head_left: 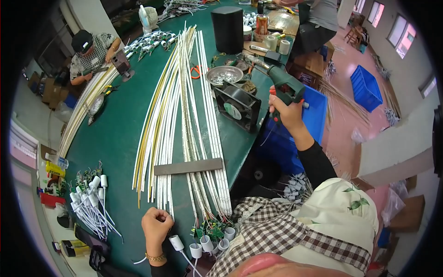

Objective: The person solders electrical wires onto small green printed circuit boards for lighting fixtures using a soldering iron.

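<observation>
My right hand is wrapped round the handle of a green heat gun, whose metal nozzle points left over the table. At the near ends of long white LED strips, my left hand is closed, fingertips pinched together; what is between them is too small to make out. Just beside that hand is a white cap with a cable. Across the strips lies a flat grey metal bar. Several strips to the right end in small green circuit boards and white caps.
A black fan and a metal bowl stand near the heat gun. Bundled white caps with cables lie at left. A blue bin is beside the table. Across it, another person handles strips.
</observation>
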`<state>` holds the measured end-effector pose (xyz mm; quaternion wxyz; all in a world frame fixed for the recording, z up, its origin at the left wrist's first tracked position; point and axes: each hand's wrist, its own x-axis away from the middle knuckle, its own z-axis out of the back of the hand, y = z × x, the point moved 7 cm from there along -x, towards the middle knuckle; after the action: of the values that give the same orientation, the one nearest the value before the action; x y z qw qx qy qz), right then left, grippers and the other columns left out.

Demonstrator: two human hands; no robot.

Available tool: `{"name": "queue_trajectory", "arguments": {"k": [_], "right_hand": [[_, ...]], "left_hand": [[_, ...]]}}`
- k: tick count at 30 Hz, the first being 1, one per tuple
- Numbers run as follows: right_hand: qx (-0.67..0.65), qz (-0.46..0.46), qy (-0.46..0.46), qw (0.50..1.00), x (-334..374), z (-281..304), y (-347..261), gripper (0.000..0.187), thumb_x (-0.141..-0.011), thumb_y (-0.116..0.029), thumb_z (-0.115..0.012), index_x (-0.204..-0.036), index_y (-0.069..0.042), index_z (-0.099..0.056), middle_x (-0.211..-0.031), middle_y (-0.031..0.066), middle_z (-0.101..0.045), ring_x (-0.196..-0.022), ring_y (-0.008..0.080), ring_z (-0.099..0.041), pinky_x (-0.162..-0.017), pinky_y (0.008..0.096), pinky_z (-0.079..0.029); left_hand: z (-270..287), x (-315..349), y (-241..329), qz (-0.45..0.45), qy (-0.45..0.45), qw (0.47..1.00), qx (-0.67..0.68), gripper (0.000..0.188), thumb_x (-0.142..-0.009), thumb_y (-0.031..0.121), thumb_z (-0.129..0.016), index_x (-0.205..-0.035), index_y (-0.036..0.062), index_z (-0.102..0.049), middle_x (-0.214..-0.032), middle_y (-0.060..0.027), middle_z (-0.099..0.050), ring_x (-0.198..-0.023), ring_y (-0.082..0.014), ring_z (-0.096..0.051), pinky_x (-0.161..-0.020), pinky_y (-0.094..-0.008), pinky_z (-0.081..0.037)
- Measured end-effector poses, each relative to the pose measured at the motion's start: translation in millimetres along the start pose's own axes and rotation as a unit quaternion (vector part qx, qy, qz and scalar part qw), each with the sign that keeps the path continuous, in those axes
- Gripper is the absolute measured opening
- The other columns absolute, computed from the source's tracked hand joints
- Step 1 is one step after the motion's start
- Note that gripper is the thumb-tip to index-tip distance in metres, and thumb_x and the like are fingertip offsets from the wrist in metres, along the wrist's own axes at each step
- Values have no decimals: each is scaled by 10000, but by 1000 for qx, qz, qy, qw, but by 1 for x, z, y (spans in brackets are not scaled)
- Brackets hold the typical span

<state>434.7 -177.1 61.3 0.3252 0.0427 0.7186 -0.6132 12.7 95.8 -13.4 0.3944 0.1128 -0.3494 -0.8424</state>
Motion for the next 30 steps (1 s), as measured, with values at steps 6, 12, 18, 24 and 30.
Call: {"name": "queue_trajectory", "arguments": {"k": [6, 12, 18, 24, 30], "right_hand": [[-108, -65, 1, 992, 45, -18, -29, 248, -911, -118, -598, -1134, -33, -529, -810, 84, -600, -629, 133, -583, -578, 263, -472], [-259, -144, -138, 945, 113, -87, -38, 259, -932, -74, -589, -1178, -20, -526, -851, 82, -619, -675, 124, -618, -617, 275, -517], [-265, -265, -212, 903, 148, -139, -33, 339, -897, -126, -597, -1196, -5, -493, -824, 98, -619, -659, 159, -622, -903, 404, -490], [-329, -289, -259, 861, 159, -191, -44, 353, -875, -150, -570, -1180, -7, -464, -755, 89, -588, -592, 144, -570, -1090, 477, -371], [-414, -358, -268, 793, 181, -238, -42, 327, -906, -107, -555, -1203, 5, -474, -812, 117, -621, -637, 163, -602, -1078, 464, -380]], "left_hand": [[1, -2, 7, -4, -4, 1000, 3, 69, -655, 28, -676, -641, -20, -628, -628, -55, -528, -526, -138, -552, -521, -261, -437], [6, 7, 7, 4, 4, 1000, -6, 82, -663, 46, -683, -644, -14, -629, -624, -63, -529, -522, -156, -549, -518, -279, -438], [1, -4, 9, -47, 23, 997, -61, 157, -679, 105, -693, -638, 30, -562, -643, -127, -565, -584, -288, -581, -570, -362, -470], [5, -4, 17, -33, 13, 998, -59, 107, -676, 160, -679, -663, 63, -635, -702, -93, -601, -678, -301, -620, -626, -399, -485], [3, 0, 12, -12, -6, 1000, -28, 84, -672, 151, -671, -659, 71, -650, -715, -71, -607, -695, -273, -622, -631, -382, -483]]}}
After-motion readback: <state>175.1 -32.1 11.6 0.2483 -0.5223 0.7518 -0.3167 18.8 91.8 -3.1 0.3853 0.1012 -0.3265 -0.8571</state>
